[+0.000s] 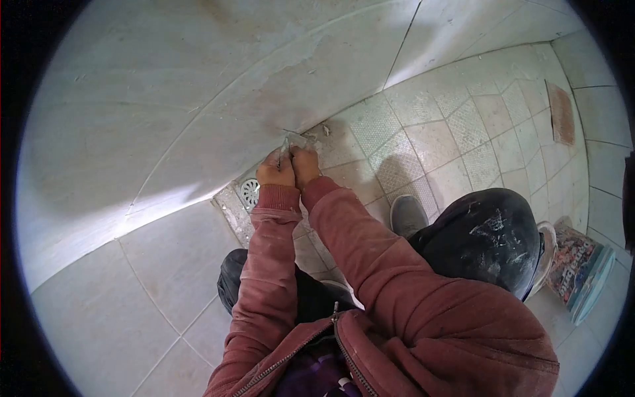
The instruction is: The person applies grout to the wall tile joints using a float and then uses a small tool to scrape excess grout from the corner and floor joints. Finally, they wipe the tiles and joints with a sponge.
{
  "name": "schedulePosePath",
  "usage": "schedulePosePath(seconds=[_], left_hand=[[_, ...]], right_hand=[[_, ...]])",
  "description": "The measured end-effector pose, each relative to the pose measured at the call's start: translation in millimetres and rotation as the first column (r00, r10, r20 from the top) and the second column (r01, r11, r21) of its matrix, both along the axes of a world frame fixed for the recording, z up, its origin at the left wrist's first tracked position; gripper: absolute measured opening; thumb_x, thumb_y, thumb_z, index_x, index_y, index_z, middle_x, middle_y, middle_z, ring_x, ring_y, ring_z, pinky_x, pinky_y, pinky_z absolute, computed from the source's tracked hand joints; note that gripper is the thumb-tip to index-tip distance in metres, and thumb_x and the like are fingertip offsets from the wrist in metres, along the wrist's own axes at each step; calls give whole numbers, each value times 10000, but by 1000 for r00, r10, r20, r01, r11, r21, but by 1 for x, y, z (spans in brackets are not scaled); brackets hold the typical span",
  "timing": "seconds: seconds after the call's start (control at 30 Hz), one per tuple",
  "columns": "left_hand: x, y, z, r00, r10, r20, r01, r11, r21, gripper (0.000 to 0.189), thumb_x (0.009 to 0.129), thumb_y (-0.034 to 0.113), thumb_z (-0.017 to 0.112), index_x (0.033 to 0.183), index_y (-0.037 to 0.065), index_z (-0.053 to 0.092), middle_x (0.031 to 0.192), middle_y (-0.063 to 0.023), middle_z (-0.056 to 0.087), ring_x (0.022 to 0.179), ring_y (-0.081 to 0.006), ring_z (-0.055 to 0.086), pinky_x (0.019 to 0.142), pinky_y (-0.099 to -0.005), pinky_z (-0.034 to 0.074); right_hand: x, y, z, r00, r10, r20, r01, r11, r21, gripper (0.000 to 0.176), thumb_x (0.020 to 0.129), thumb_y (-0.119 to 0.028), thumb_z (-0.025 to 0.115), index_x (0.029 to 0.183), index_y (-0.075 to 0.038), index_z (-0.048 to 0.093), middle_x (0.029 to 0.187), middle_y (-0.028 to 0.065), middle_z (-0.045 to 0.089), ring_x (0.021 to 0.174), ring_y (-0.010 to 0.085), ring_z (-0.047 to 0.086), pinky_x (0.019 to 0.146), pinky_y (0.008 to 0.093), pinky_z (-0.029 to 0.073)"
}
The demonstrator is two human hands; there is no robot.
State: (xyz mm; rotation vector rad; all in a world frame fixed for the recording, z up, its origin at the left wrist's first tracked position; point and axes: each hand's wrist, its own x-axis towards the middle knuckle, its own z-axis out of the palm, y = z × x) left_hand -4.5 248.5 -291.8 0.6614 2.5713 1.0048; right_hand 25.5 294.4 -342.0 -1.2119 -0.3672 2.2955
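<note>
Both hands are close together at the foot of the tiled wall, just above the floor. My left hand has its fingers curled at a thin, pale piece that sticks up between the hands. My right hand touches my left hand, and its fingers are bent around something pale that I cannot make out. A round slotted floor drain lies just left of my left hand. Small crumbs of debris are on the floor by the wall, to the right of my hands.
Patterned floor tiles stretch to the right. A reddish-brown slab lies near the far right wall. On the right stands a printed bucket, partly behind my knee. My shoe rests on the tiles. Larger tiles are at left.
</note>
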Motion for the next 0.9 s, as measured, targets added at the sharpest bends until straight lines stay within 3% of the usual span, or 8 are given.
schedulePosePath(seconds=[0.17, 0.23, 0.3, 0.4, 0.63, 0.77, 0.83, 0.9], left_hand=[[5, -17, -20, 998, 57, 34, -64, 972, 228, 197, 760, 125, 548, 905, 19, 628, 770, -145, 636, 722, -169, 597, 638, -293, 467], [5, -26, -25, 996, -85, 8, 84, 996, 21, 212, 763, 150, 554, 910, 15, 626, 765, -126, 635, 717, -172, 593, 620, -289, 469], [1, -26, -52, 973, -230, 6, 228, 959, -166, 231, 766, 175, 560, 916, 11, 624, 760, -106, 635, 711, -175, 590, 603, -284, 470], [2, -11, -79, 837, -351, 419, 359, 931, 62, 261, 788, 255, 546, 884, 30, 635, 796, -87, 622, 667, -199, 581, 574, -295, 463], [8, 21, -86, 279, 340, 898, -777, 629, 4, 356, 822, 382, 464, 974, 76, 567, 998, -89, 553, 852, -228, 549, 738, -340, 420], [1, 41, -123, 807, 65, 587, -103, 994, 32, 385, 821, 380, 444, 1018, 65, 546, 1037, -127, 543, 920, -257, 534, 810, -364, 400], [-10, 44, -136, 846, -530, 62, 530, 820, -215, 401, 821, 379, 433, 1039, 59, 536, 1057, -147, 538, 954, -272, 526, 845, -376, 390], [-12, 44, -63, 791, -590, 164, 599, 692, -402, 410, 821, 370, 434, 1073, 61, 525, 996, -159, 575, 971, -283, 531, 888, -367, 371]], right_hand=[[11, -14, -35, 996, 68, 55, -87, 757, 648, 145, 773, -44, 480, 889, 44, 487, 719, 139, 540, 633, 255, 537, 584, 353, 429], [32, -3, -36, 530, -20, 848, -845, -88, 527, 177, 749, -80, 512, 889, 22, 480, 716, 202, 567, 666, 340, 569, 621, 400, 437], [53, -9, -12, 746, -131, 653, -437, 644, 628, 214, 722, -128, 534, 879, 6, 474, 739, 247, 571, 714, 392, 563, 674, 427, 436], [75, -1, 26, 340, 107, 934, -904, 313, 293, 196, 739, -151, 541, 838, 5, 477, 826, 244, 574, 820, 398, 551, 688, 429, 431], [135, 69, 83, 651, -203, 731, -690, 242, 682, 240, 738, -172, 567, 912, -8, 539, 806, 195, 588, 793, 330, 571, 714, 385, 434], [140, 111, 139, 304, -245, 921, -953, -82, 293, 228, 731, -198, 555, 870, -20, 530, 774, 209, 578, 756, 366, 561, 677, 402, 443], [133, 113, 190, 184, -235, 954, -972, -190, 141, 246, 737, -218, 537, 908, -42, 542, 768, 197, 585, 742, 363, 567, 666, 406, 451], [130, 102, 263, 76, -170, 983, -913, -407, 0, 265, 748, -241, 508, 951, -75, 548, 735, 185, 588, 706, 363, 570, 638, 416, 456]])
